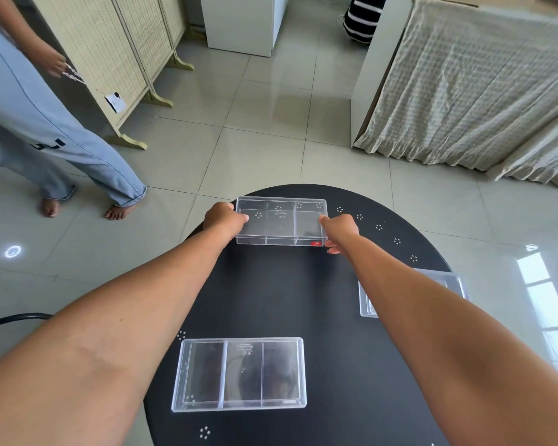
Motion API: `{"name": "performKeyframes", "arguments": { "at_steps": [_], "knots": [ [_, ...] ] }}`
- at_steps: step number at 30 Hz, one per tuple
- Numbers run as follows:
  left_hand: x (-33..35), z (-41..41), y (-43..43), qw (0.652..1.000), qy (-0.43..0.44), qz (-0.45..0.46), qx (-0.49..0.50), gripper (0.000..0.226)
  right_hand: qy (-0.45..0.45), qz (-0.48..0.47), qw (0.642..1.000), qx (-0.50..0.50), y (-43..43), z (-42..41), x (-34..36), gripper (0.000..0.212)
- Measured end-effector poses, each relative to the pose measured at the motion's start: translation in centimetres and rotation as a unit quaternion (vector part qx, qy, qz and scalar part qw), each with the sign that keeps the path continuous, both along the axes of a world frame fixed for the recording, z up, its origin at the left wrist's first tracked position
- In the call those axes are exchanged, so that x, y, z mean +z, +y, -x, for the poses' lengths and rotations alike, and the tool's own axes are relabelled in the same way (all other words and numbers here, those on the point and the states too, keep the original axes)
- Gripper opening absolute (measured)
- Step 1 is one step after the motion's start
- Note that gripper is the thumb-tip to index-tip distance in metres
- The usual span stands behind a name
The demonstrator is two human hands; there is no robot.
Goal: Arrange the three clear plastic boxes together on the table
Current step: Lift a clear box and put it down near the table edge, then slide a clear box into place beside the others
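Three clear plastic boxes with inner dividers lie on a round black table (pixel 303 300). The far box (pixel 281 222) sits at the table's far edge, with a small red sticker at its near right corner. My left hand (pixel 224 218) grips its left end and my right hand (pixel 339 230) grips its right end. A second box (pixel 239 375) lies at the near left, untouched. The third box (pixel 368 300) rests at the table's right edge, mostly hidden behind my right forearm.
A barefoot person in light blue trousers (pixel 45 130) stands on the tiled floor at the left, beside a folding woven screen (pixel 116 59). A cloth-covered piece of furniture (pixel 480 91) stands at the right. A white cabinet (pixel 242 24) is at the back.
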State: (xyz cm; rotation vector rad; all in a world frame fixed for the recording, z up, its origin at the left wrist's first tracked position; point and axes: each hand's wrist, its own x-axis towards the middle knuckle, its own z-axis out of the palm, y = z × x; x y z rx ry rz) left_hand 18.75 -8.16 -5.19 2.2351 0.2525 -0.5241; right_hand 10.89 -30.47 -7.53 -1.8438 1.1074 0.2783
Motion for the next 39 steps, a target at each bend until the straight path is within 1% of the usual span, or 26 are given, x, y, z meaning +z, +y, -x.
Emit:
{"name": "performKeyframes", "arguments": {
  "at_steps": [1, 2, 3, 4, 5, 6, 7, 8, 9, 11, 13, 15, 16, 17, 20, 22, 26, 29, 31, 33, 35, 36, 38, 39],
  "knots": [
    [-0.2, 0.0, 0.0, 1.0, 0.001, 0.004, 0.007, 0.021, -0.001, 0.002, 1.0, 0.001, 0.1, 0.1, 0.2, 0.031],
    [-0.2, 0.1, 0.1, 1.0, 0.008, -0.004, 0.001, 0.041, -0.001, 0.005, 1.0, 0.001, 0.3, 0.3, 0.5, 0.031],
    [0.3, 0.7, 0.2, 1.0, 0.009, 0.003, 0.001, 0.046, 0.001, 0.009, 1.0, 0.001, 0.4, 0.5, 0.8, 0.031],
    [0.6, 0.9, 0.4, 1.0, 0.0, 0.001, 0.002, 0.035, 0.002, 0.015, 1.0, 0.0, 0.5, 0.7, 1.2, 0.03],
    [1.0, 1.1, 0.6, 1.0, -0.004, -0.003, -0.001, 0.013, 0.002, 0.022, 1.0, 0.001, 0.6, 0.8, 1.5, 0.031],
    [1.0, 1.3, 0.8, 1.0, -0.01, 0.003, 0.0, 0.018, 0.002, 0.029, 1.0, 0.003, 0.7, 1.1, 2.0, 0.031],
    [1.4, 1.8, 1.0, 1.0, -0.014, -0.005, -0.005, 0.031, 0.0, 0.036, 0.999, 0.005, 0.9, 1.4, 2.5, 0.032],
    [1.5, 2.1, 1.3, 1.0, -0.02, -0.01, -0.008, 0.037, -0.003, 0.039, 0.999, 0.007, 1.0, 1.7, 3.0, 0.032],
    [1.8, 2.5, 1.6, 1.0, -0.024, -0.01, -0.009, 0.038, -0.009, 0.041, 0.999, 0.009, 1.2, 2.1, 3.4, 0.032],
    [2.3, 3.4, 2.1, 1.0, -0.022, -0.001, -0.011, 0.033, -0.034, 0.043, 0.998, 0.019, 1.7, 2.9, 4.1, 0.031],
    [3.0, 5.0, 2.7, 0.999, -0.026, 0.013, -0.016, 0.02, -0.057, 0.048, 0.997, 0.035, 2.5, 4.1, 4.8, 0.027],
    [3.4, 6.6, 3.4, 0.999, -0.03, 0.031, -0.025, 0.009, -0.069, 0.05, 0.995, 0.047, 3.4, 5.7, 5.3, 0.031],
    [3.6, 7.5, 3.7, 0.998, -0.032, 0.039, -0.027, 0.011, -0.074, 0.051, 0.994, 0.055, 3.8, 6.7, 5.5, 0.034],
    [3.7, 8.5, 4.1, 0.998, -0.037, 0.049, -0.026, 0.02, -0.081, 0.051, 0.993, 0.064, 4.2, 7.6, 5.7, 0.035],
    [4.3, 11.9, 5.1, 0.996, -0.039, 0.071, -0.031, 0.035, -0.099, 0.027, 0.99, 0.096, 5.5, 10.6, 6.0, 0.029],
    [4.3, 14.4, 6.1, 0.997, -0.037, 0.056, -0.034, 0.04, -0.095, 0.004, 0.989, 0.114, 6.2, 12.7, 5.9, 0.029],
    [3.5, 18.7, 8.7, 0.999, -0.033, -0.002, -0.022, 0.054, -0.073, -0.032, 0.985, 0.154, 7.6, 16.7, 5.1, 0.037],
    [2.5, 21.7, 10.8, 0.999, -0.022, -0.036, 0.016, 0.068, -0.066, -0.041, 0.98, 0.184, 9.0, 19.4, 4.3, 0.038],
    [1.5, 23.3, 12.0, 0.998, -0.015, -0.04, 0.037, 0.073, -0.064, -0.05, 0.976, 0.2, 10.1, 21.0, 3.9, 0.034],
    [0.7, 24.8, 13.2, 0.998, -0.007, -0.043, 0.052, 0.075, -0.052, -0.066, 0.977, 0.197, 11.1, 22.5, 3.1, 0.025],
    [-0.2, 25.9, 14.0, 0.997, 0.004, -0.042, 0.069, 0.076, -0.037, -0.079, 0.98, 0.176, 11.9, 23.4, 2.2, 0.052],
    [-0.6, 26.3, 14.4, 0.996, 0.011, -0.039, 0.076, 0.076, -0.036, -0.085, 0.981, 0.173, 12.2, 23.7, 1.8, 0.052],
    [-1.2, 26.9, 15.1, 0.996, 0.023, -0.028, 0.083, 0.078, -0.037, -0.087, 0.981, 0.171, 12.9, 24.3, 1.3, 0.026],
    [-1.4, 27.1, 15.4, 0.996, 0.029, -0.018, 0.086, 0.079, -0.035, -0.088, 0.982, 0.161, 13.2, 24.5, 0.9, 0.023]
  ]
}}
